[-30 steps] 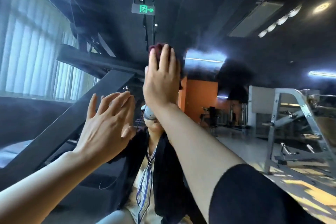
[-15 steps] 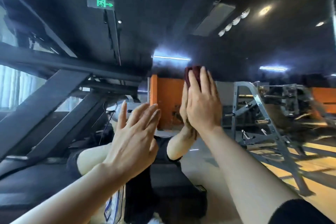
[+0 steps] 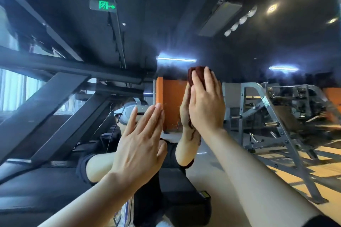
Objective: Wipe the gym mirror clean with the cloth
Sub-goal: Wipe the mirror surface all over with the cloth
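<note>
The right hand (image 3: 206,105) was raised just right of the frame's centre, its fingers straight and close together, pressing a dark red cloth (image 3: 197,74) flat against the mirror (image 3: 239,51); this grip was a flat-palmed press rather than a curl, and only the top of the cloth showed above the fingertips, with a small scrap visible by the wrist. The hand's own reflection met it palm to palm in the glass. The left hand (image 3: 140,145) was held up at lower centre, to the left of the right hand, its grip wide with the fingers straight and lightly spread, holding nothing; whether it touched the glass could not be told. The mirror filled the view and reflected a dark ceiling, a green exit sign (image 3: 103,5) at upper left, an orange wall (image 3: 171,101) at centre, a grey weight rack (image 3: 273,116) at right, and the person's headset (image 3: 129,111) behind the left fingers.
</note>
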